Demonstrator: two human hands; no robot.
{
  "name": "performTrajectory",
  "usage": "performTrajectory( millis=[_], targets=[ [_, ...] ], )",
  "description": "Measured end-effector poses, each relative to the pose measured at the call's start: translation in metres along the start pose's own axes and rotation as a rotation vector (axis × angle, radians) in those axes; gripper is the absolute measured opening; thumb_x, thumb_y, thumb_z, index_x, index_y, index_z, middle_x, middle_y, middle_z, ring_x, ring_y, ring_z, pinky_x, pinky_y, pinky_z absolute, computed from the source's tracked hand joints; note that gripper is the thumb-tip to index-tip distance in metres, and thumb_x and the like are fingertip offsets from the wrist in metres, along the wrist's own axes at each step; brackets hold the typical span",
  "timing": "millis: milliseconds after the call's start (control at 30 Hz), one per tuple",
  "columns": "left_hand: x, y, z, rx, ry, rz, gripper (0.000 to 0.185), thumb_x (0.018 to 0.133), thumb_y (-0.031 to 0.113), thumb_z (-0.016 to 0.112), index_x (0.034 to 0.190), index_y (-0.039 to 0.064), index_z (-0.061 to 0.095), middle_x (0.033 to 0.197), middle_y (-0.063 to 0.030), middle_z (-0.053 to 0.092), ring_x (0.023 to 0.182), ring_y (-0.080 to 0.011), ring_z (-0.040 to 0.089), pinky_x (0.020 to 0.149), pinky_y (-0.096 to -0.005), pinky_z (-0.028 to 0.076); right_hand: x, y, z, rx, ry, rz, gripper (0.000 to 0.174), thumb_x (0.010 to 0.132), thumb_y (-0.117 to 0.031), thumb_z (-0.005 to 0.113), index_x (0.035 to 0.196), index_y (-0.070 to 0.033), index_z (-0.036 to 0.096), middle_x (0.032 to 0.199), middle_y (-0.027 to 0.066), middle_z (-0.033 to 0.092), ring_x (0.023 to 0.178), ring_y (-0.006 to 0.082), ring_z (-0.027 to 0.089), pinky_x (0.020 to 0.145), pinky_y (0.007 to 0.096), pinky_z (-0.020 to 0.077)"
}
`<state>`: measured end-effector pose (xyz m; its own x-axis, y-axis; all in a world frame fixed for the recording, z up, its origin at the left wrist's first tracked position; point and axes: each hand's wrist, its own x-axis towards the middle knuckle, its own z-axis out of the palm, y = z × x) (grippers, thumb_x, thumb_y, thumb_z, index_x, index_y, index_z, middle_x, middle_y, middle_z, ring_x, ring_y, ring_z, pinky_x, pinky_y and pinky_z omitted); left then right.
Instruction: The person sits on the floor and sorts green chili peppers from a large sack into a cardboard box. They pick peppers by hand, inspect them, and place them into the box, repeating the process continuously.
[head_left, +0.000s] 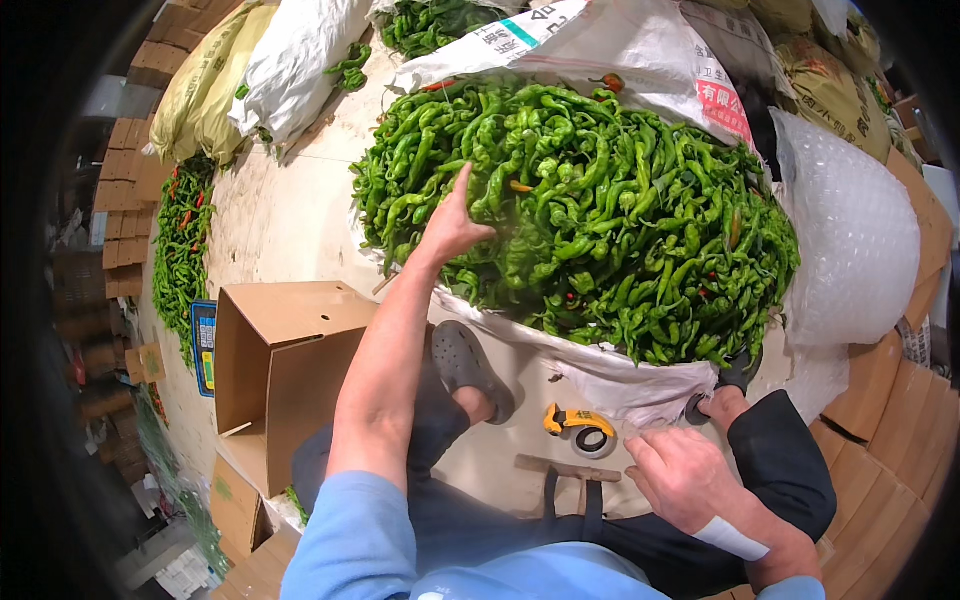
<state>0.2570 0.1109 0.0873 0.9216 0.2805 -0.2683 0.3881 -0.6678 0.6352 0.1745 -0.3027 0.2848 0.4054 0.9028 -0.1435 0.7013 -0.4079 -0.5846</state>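
A large heap of green chili peppers (600, 217) lies on a spread white woven sack (637, 390), with a few red and orange ones among them. My left hand (456, 221) reaches over the left part of the heap, index finger extended and thumb apart, holding nothing. Low over the floor at the right is my right hand (675, 469), its back turned up and its fingers bent; what lies beneath them is hidden. A white strip is round that wrist. Left of it, a yellow tape dispenser (579, 420) with a tape roll (592, 442) rests on the floor.
An open cardboard box (315, 375) stands left of my legs, beside a blue scale (203, 349). More peppers (182, 247) lie far left. Filled sacks (296, 67) stand at the back. Bubble wrap (847, 232) and stacked flat cardboard (892, 442) are at the right.
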Motion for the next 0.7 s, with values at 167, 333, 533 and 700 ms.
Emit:
performTrajectory(
  millis=[167,333,533,700],
  targets=[
    [0.007,-0.043,-0.006,0.267,0.011,0.143,0.088,0.068,0.022,0.084,0.146,0.018,0.044,0.123,-0.0222,0.060,0.112,-0.0379,0.061,0.098,-0.0427,0.050,-0.001,-0.001,0.000,0.035,-0.019,0.008,0.035,0.079,-0.010,0.064,0.111,0.004,0.062,0.092,0.0135,0.060,0.083,0.0278,0.062,0.074,0.0377,0.0486],
    [0.003,-0.025,-0.007,0.268,0.055,0.150,0.064,0.070,0.022,0.076,0.131,0.011,0.058,0.114,-0.0195,0.061,0.108,-0.0356,0.061,0.095,-0.0414,0.050,-0.003,0.001,-0.001,0.013,-0.055,0.044,0.037,0.079,-0.012,0.071,0.112,0.002,0.062,0.094,0.0137,0.063,0.084,0.0296,0.063,0.075,0.0389,0.0490],
    [-0.012,-0.018,-0.032,-0.663,0.016,-0.112,0.040,0.079,0.002,0.066,0.119,0.007,0.067,0.077,0.0053,0.060,0.064,-0.0037,0.053,0.059,-0.0203,0.044,-0.006,0.002,0.002,-0.019,-0.028,0.024,0.037,0.080,-0.013,0.068,0.113,0.003,0.060,0.092,0.0129,0.060,0.083,0.0285,0.061,0.074,0.0386,0.0481],
    [-0.017,-0.019,-0.059,-0.968,0.091,-0.061,0.044,0.079,0.002,0.056,0.122,0.005,0.065,0.087,-0.0019,0.065,0.063,-0.0092,0.054,0.057,-0.0226,0.046,-0.005,-0.002,-0.002,-0.021,-0.046,0.020,0.035,0.081,-0.014,0.065,0.111,0.003,0.060,0.088,0.0115,0.058,0.082,0.0271,0.061,0.074,0.0379,0.0475]
  ],
)
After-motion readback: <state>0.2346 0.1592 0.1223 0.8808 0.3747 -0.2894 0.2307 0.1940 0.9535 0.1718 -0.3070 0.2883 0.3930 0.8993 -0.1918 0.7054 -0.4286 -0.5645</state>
